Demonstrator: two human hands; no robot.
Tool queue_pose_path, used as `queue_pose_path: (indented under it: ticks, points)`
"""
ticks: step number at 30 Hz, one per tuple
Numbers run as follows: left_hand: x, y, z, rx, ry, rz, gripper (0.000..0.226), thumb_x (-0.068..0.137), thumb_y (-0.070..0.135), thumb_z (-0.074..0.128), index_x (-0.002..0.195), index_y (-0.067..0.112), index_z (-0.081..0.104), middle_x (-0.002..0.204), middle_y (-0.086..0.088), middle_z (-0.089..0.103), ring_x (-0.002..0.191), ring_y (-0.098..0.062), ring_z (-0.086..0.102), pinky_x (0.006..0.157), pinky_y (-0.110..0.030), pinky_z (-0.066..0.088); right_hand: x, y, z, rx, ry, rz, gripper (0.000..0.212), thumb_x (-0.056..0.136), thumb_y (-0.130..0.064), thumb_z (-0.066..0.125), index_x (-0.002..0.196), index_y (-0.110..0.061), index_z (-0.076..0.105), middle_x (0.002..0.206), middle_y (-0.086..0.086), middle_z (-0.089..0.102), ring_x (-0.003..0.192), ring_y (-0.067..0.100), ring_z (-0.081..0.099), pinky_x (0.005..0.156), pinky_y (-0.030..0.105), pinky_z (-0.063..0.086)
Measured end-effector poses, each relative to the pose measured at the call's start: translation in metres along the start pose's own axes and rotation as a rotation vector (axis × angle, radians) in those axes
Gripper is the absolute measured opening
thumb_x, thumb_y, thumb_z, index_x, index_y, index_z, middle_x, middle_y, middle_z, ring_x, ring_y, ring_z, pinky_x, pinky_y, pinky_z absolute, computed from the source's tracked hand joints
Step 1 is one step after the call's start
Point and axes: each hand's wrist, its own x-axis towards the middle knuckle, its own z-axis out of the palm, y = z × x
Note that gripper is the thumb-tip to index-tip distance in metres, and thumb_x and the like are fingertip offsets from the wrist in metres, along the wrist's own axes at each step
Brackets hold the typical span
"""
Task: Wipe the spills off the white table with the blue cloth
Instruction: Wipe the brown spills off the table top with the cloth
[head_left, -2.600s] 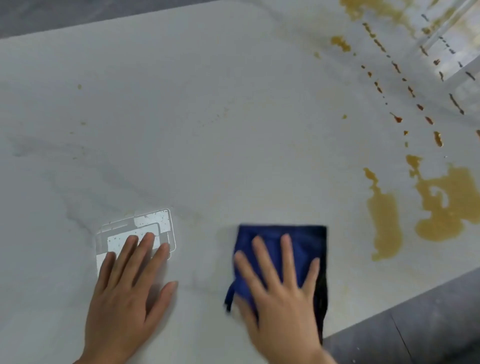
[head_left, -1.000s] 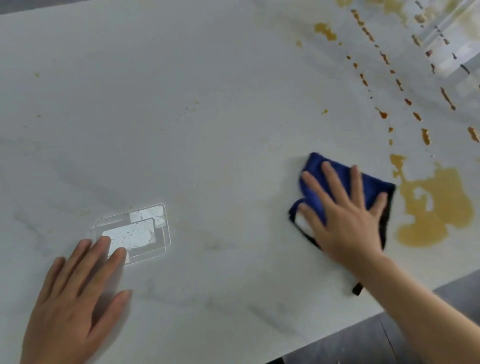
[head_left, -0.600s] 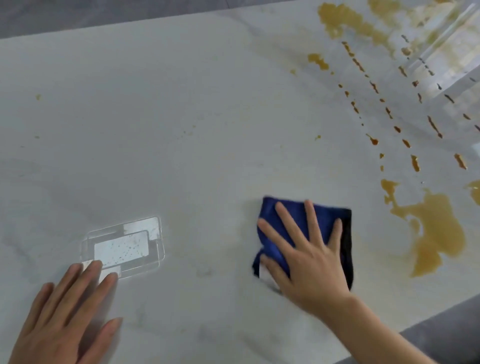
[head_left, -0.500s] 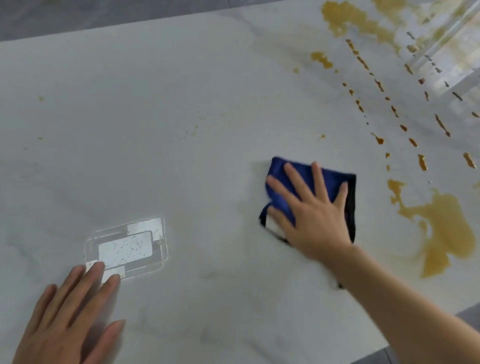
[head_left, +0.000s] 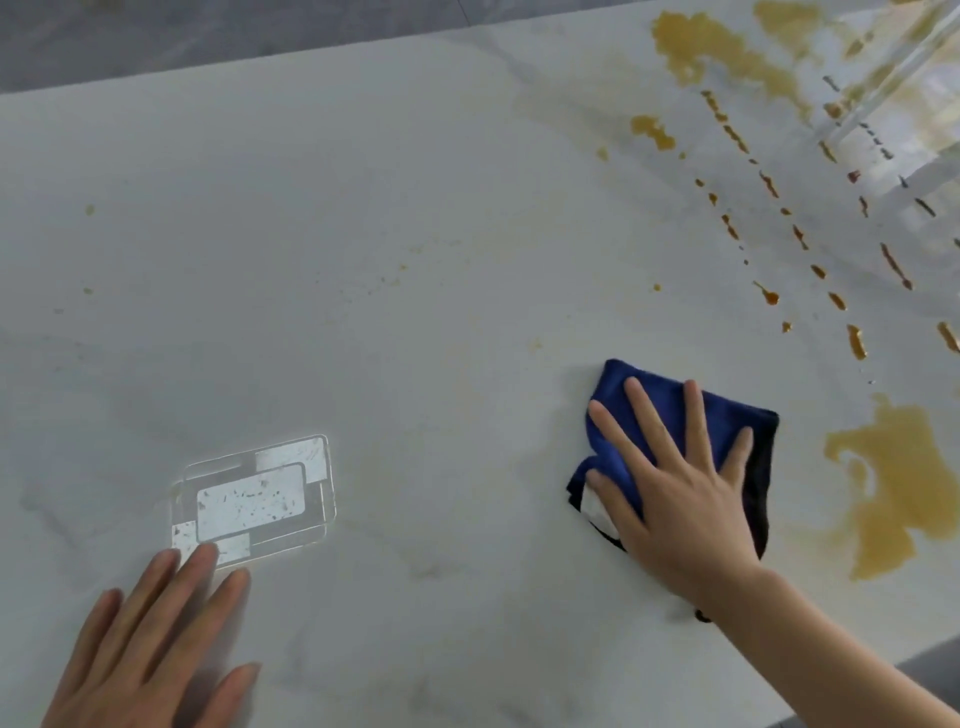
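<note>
The blue cloth (head_left: 660, 400), folded with a dark edge, lies on the white marbled table (head_left: 363, 208) right of centre. My right hand (head_left: 675, 499) presses flat on it with fingers spread. A large amber puddle (head_left: 893, 478) sits just right of the cloth, a short gap away. Rows of small amber drops (head_left: 769, 296) run up the table beyond it, towards bigger smears (head_left: 696, 41) at the far right. Faint yellowish streaks mark the surface left of the cloth. My left hand (head_left: 150, 649) rests flat on the table at the near left, holding nothing.
A clear plastic card holder (head_left: 254, 499) lies flat just beyond my left fingertips. A transparent acrylic object (head_left: 909, 104) stands at the far right corner. The table's near edge (head_left: 924, 660) cuts across the bottom right; grey floor shows beyond the far edge.
My right hand has slid the cloth back and forth and now farther right, towards the large puddle. The narrow puddle seen 2.6 s ago is gone. My left hand has slipped back off the holder.
</note>
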Motion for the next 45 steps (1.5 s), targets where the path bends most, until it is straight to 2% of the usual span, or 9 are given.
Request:
queue_pose_path:
  ticks: [2, 6, 8, 12, 16, 20, 24, 40, 45]
  points:
    - [0.0, 0.001, 0.001, 0.007, 0.013, 0.004, 0.059, 0.085, 0.059, 0.028, 0.141, 0.042, 0.025, 0.154, 0.015, 0.018, 0.142, -0.016, 0.02, 0.108, -0.047, 0.022, 0.021, 0.001, -0.005, -0.018, 0.017, -0.021, 0.057, 0.081, -0.071, -0.004, 0.132, -0.055, -0.022, 0.152, -0.018, -0.015, 0.14, 0.027, -0.024, 0.106, 0.068, -0.004]
    - [0.0, 0.006, 0.001, 0.013, 0.031, -0.022, 0.055, 0.084, 0.057, 0.029, 0.134, 0.033, 0.035, 0.153, 0.013, 0.021, 0.141, -0.018, 0.022, 0.107, -0.048, 0.023, 0.075, 0.007, -0.019, 0.024, 0.051, 0.043, 0.064, 0.079, -0.072, -0.002, 0.14, -0.053, -0.005, 0.156, -0.016, -0.007, 0.142, 0.025, -0.02, 0.105, 0.068, -0.006]
    - [0.001, 0.007, -0.002, 0.002, 0.018, -0.025, 0.056, 0.085, 0.058, 0.028, 0.136, 0.035, 0.033, 0.153, 0.013, 0.019, 0.142, -0.014, 0.019, 0.109, -0.045, 0.021, 0.09, 0.013, -0.023, 0.061, 0.06, 0.101, 0.061, 0.082, -0.071, 0.003, 0.141, -0.052, 0.0, 0.156, -0.016, -0.006, 0.142, 0.024, -0.02, 0.105, 0.067, -0.009]
    - [0.003, 0.009, -0.009, -0.031, -0.023, 0.0, 0.059, 0.087, 0.059, 0.026, 0.142, 0.041, 0.022, 0.154, 0.018, 0.014, 0.143, -0.011, 0.015, 0.113, -0.037, 0.015, 0.087, 0.029, -0.024, 0.087, 0.066, 0.196, 0.057, 0.087, -0.066, 0.007, 0.141, -0.051, 0.0, 0.156, -0.016, -0.006, 0.142, 0.022, -0.02, 0.105, 0.065, -0.01]
    - [0.003, 0.01, -0.012, -0.053, -0.041, -0.03, 0.055, 0.087, 0.06, 0.023, 0.137, 0.037, 0.029, 0.154, 0.021, 0.011, 0.143, -0.008, 0.013, 0.114, -0.034, 0.014, 0.058, 0.041, -0.022, 0.105, 0.046, 0.288, 0.059, 0.085, -0.067, 0.004, 0.142, -0.05, -0.002, 0.156, -0.015, -0.01, 0.141, 0.02, -0.022, 0.107, 0.065, -0.01]
    - [0.003, 0.01, -0.014, -0.067, -0.061, -0.03, 0.058, 0.087, 0.062, 0.023, 0.142, 0.043, 0.019, 0.154, 0.021, 0.011, 0.143, -0.008, 0.012, 0.114, -0.034, 0.013, 0.009, 0.041, -0.013, 0.098, 0.012, 0.249, 0.06, 0.085, -0.068, 0.005, 0.141, -0.05, -0.005, 0.147, -0.022, -0.02, 0.138, 0.014, -0.029, 0.107, 0.06, -0.013]
    - [0.003, 0.012, -0.017, -0.077, -0.066, -0.026, 0.058, 0.088, 0.062, 0.023, 0.142, 0.043, 0.017, 0.154, 0.021, 0.01, 0.143, -0.007, 0.012, 0.114, -0.034, 0.013, -0.024, 0.038, -0.006, 0.089, -0.02, 0.205, 0.057, 0.08, -0.07, 0.0, 0.133, -0.056, -0.011, 0.146, -0.023, -0.017, 0.137, 0.012, -0.031, 0.108, 0.058, -0.013]
    - [0.006, 0.018, -0.025, -0.103, -0.126, -0.045, 0.057, 0.086, 0.065, 0.02, 0.141, 0.048, 0.016, 0.152, 0.027, 0.008, 0.142, -0.002, 0.008, 0.114, -0.03, 0.01, -0.027, 0.037, -0.005, 0.043, -0.022, 0.191, 0.056, 0.081, -0.067, -0.003, 0.134, -0.052, -0.015, 0.148, -0.018, -0.015, 0.138, 0.017, -0.028, 0.108, 0.063, -0.008]
    - [0.017, 0.044, -0.024, -0.155, -0.061, -0.012, 0.055, 0.087, 0.062, 0.022, 0.139, 0.044, 0.023, 0.152, 0.028, 0.007, 0.141, 0.001, 0.008, 0.112, -0.027, 0.011, -0.027, 0.035, -0.009, 0.06, -0.053, 0.178, 0.061, 0.078, -0.069, -0.013, 0.135, -0.05, -0.014, 0.148, -0.017, -0.016, 0.137, 0.019, -0.03, 0.106, 0.062, -0.012]
